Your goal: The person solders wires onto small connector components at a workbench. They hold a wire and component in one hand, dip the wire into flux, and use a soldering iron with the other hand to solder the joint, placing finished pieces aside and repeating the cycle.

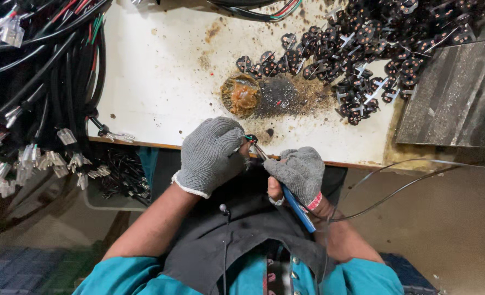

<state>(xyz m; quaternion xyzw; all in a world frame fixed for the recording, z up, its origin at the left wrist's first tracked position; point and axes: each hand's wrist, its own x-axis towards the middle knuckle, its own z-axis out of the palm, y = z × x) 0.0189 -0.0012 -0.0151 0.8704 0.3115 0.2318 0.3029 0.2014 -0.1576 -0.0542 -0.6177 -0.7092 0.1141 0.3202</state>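
I have the left hand (212, 155) clenched around a small piece at the near edge of the table (160, 82); red and green wires (250, 137) poke out past the thumb, so that piece sits just above my lap, touching the tip of the tool. The right hand (298, 173) has its grip closed on a blue-handled soldering iron (300, 210), held like a pen, with the metal tip slanting up and left into the joint. The iron's thin cord (395, 191) runs off to the right across the floor.

To do this joint well, I judge that I should rest both wrists against the table edge so the tip does not wander, and keep the tip flat on the wire end, not on the insulation. The gloves hide the joint itself, so I cannot tell how much solder is on it.

The brown flux tin (240, 95) sits just beyond my left hand, in a scorched patch; it is near enough for a quick dip. The pile of black plug inserts (362, 60) lies at the far right of the table, well apart from my hands. Bundles of black cables (40, 93) with clear terminals hang at the left, so I would keep my elbow in.
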